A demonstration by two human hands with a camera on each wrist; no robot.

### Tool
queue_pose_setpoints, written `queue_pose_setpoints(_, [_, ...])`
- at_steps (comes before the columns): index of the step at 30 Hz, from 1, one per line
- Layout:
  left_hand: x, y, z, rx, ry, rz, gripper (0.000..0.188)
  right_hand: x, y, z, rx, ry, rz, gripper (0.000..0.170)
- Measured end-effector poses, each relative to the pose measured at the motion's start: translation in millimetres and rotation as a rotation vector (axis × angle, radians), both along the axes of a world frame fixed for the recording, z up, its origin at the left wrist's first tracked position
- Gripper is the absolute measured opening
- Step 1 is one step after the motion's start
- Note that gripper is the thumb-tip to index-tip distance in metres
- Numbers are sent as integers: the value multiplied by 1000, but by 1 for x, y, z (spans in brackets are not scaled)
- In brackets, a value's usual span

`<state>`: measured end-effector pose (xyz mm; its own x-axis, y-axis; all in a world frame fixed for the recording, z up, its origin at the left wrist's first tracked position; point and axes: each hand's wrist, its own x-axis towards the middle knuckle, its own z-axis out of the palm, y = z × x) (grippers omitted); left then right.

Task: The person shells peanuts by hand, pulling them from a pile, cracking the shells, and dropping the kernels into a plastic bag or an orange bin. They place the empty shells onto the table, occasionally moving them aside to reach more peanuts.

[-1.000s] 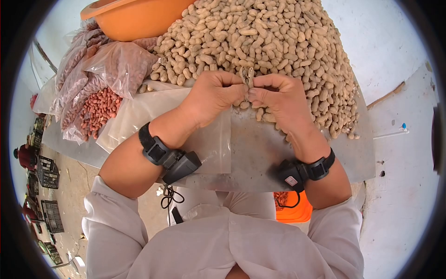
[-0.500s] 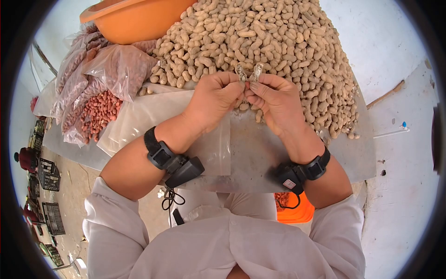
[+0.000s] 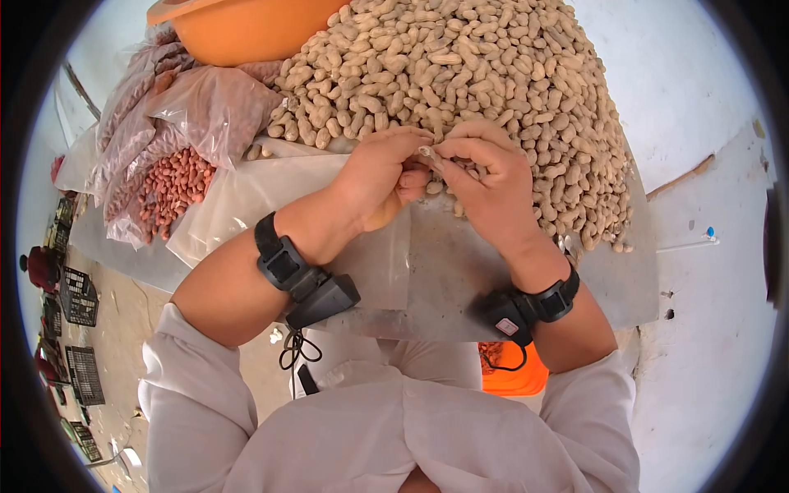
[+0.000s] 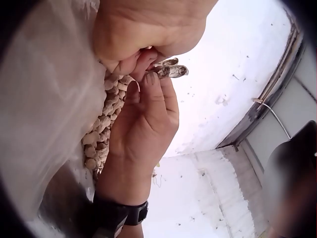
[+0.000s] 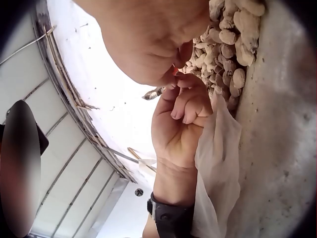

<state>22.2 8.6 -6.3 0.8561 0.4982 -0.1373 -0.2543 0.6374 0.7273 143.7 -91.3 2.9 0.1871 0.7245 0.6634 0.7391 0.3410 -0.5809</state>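
Observation:
In front of the peanut pile point(image 3: 485, 57), both hands meet at a split peanut shell point(image 3: 426, 152). My left hand point(image 3: 376, 177) pinches it from the left with thumb and forefinger, the other fingers curled under. From the other side my right hand point(image 3: 493, 182) pinches it between thumb and fingers. The left wrist view shows the opened shell halves point(image 4: 174, 71) poking out past the right thumb, dark inside. A bit of red shows between the fingertips in the right wrist view; the fingers hide most of it.
Left of the pile lies a clear plastic bag of red shelled peanuts point(image 3: 174, 187), beside a flat plastic sheet point(image 3: 329, 238) on the metal table point(image 3: 460, 287). An orange basin point(image 3: 246, 33) stands behind. Below the table edge is an orange tub point(image 3: 526, 374); a white wall point(image 3: 707, 329) rises at right.
The shell, first upright and nearly together, was spread into two halves. Now the halves are lowered and turned between the fingers, and the right hand has tilted inward over them.

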Motion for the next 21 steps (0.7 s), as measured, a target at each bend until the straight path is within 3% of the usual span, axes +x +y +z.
queue_pose_setpoints(7, [1,5,-7,-81,12,-114,13,3,2,-6,78,-190,-38,12])
queue_pose_setpoints(13, [1,6,-3,42,42,-126,18,6,-8,7,-78,402,-16,9])
queue_pose_setpoints(17, [2,15,-11,98,26,-76,21,18,-25,32,-70,596,134,10])
queue_pose_setpoints(21, [1,12,-8,168,15,-54,21,38,-74,61,-407,295,55,10])
